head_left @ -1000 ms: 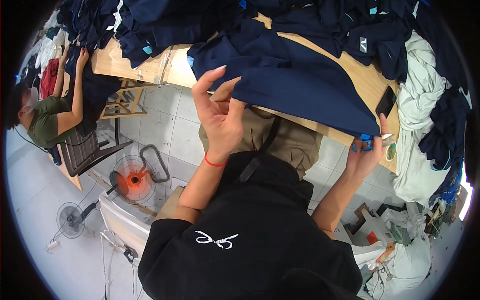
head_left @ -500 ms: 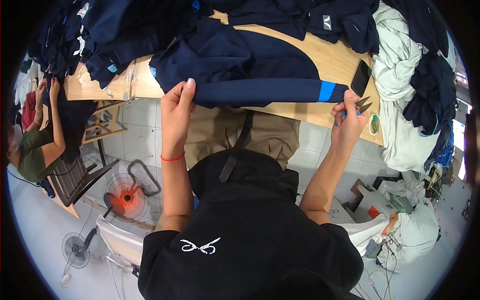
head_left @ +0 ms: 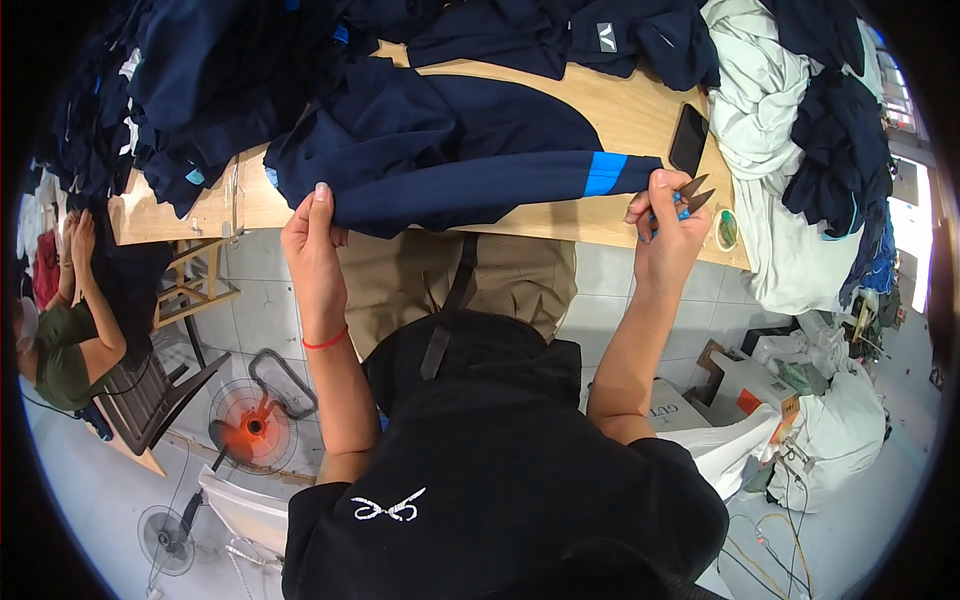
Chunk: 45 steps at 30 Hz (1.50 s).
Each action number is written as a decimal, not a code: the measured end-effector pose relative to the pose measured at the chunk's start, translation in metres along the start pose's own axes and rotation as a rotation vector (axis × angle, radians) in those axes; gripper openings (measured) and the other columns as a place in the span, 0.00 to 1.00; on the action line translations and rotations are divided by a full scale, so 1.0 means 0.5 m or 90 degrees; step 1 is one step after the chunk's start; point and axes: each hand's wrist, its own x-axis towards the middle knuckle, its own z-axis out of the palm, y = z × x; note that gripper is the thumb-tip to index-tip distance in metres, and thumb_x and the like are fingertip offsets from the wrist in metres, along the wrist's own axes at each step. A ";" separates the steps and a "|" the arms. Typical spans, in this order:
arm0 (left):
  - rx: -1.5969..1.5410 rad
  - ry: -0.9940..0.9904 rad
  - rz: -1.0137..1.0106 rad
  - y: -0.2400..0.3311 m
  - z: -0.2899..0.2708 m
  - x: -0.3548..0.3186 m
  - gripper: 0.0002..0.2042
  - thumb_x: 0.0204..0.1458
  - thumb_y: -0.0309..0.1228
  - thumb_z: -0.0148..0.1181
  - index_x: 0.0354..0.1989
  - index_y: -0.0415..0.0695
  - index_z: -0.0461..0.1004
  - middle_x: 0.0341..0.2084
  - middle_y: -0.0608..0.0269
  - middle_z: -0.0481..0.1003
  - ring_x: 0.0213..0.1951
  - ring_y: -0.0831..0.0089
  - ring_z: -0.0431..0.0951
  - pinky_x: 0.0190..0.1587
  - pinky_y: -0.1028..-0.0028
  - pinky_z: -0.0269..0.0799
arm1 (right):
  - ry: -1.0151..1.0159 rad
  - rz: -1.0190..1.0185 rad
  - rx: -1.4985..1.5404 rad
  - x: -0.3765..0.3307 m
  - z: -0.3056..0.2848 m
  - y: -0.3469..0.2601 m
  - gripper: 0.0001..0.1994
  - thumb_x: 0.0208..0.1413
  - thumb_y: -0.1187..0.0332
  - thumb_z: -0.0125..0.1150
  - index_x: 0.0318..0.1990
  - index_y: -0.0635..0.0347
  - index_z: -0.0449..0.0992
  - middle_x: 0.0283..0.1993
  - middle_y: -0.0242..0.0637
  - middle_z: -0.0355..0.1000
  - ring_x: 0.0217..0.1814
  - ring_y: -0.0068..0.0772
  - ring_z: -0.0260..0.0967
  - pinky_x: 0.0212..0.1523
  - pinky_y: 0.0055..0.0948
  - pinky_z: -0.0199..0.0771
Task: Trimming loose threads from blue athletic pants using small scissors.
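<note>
A navy garment is stretched sideways along the table's near edge, its long narrow part between my hands. My left hand pinches it at the left, thumb on top. At the right, where a bright blue band crosses the cloth, my right hand grips the tapered end. Small blue-handled scissors are tucked in that same hand, with the dark blades pointing up and right. The rest of the garment lies spread on the table beyond.
Navy clothes are heaped at the back left of the wooden table. A black phone and draped white cloth lie to the right. A fan stands on the floor at left, near a seated person.
My view has shifted, so table and garment sit further left. The stretched edge, straight and flat before, now looks looser and slopes down toward my left hand. Both hands keep their hold.
</note>
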 end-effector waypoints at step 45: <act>0.584 -0.069 0.384 -0.016 0.012 -0.001 0.19 0.48 0.26 0.77 0.50 0.42 0.83 0.48 0.57 0.79 0.52 0.57 0.79 0.55 0.60 0.76 | -0.049 0.094 -0.123 -0.083 0.143 0.088 0.08 0.61 0.84 0.66 0.47 0.68 0.84 0.38 0.28 0.78 0.39 0.15 0.71 0.42 0.18 0.69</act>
